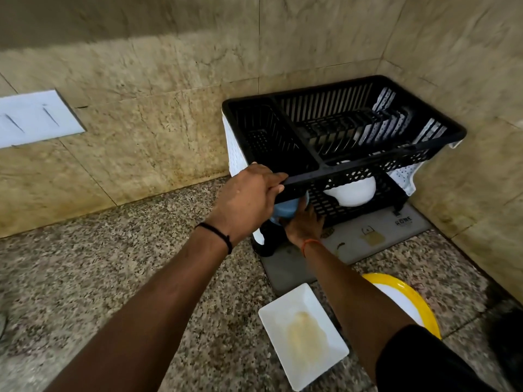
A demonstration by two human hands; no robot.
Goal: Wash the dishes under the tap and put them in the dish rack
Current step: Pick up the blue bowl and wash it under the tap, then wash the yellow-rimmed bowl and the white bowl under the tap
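Gripping the front edge of the black dish rack (339, 128) near the middle of the frame, the left hand (249, 193) has its fingers curled closed around the top tier's rim. A black thread sits on its wrist. Just to the right and lower, the right hand (304, 224) holds a blue bowl (285, 209) at the lower tier of the rack, its fingers wrapped under the bowl; an orange thread is on this wrist. Further right, a white bowl (352, 192) rests inside the lower tier. The rack stands on a grey mat (365, 236) in the corner of the speckled tabletop (113, 264). At the lower centre lies a white rectangular plate (302, 335) with a yellowish stain, and to its right a yellow-rimmed plate (407, 301), partly hidden by the right arm.
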